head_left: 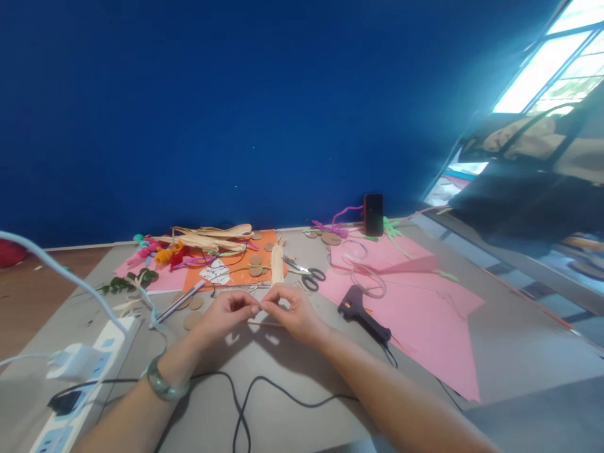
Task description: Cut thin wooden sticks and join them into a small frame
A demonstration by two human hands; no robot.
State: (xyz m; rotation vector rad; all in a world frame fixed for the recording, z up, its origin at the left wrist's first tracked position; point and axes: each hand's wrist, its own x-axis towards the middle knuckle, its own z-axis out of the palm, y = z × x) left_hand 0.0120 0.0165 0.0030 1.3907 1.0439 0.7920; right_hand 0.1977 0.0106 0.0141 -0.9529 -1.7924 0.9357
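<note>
My left hand [225, 316] and my right hand [298, 313] meet above the table, fingertips together, each closed in a pinch. Whatever is between the fingers is too small to make out. A thin tan strip [268, 324] shows just below the fingertips; I cannot tell whether either hand touches it. Beyond the right hand lies a pale flat piece of dried husk [277, 263], with dark-handled scissors [311, 279] beside it. A black glue gun [362, 314] rests farther right on pink paper [425, 327]. On the left, a pen [179, 303] lies near small round wooden discs [192, 321].
A white power strip [101, 362] with plugs stands at the left, and a black cable [240, 406] crosses the front. Orange paper [236, 277], husk strips [212, 239] and colourful yarn pieces [165, 255] lie at the back. A phone [373, 214] leans on the blue wall [283, 113]. Another person [528, 182] is at right.
</note>
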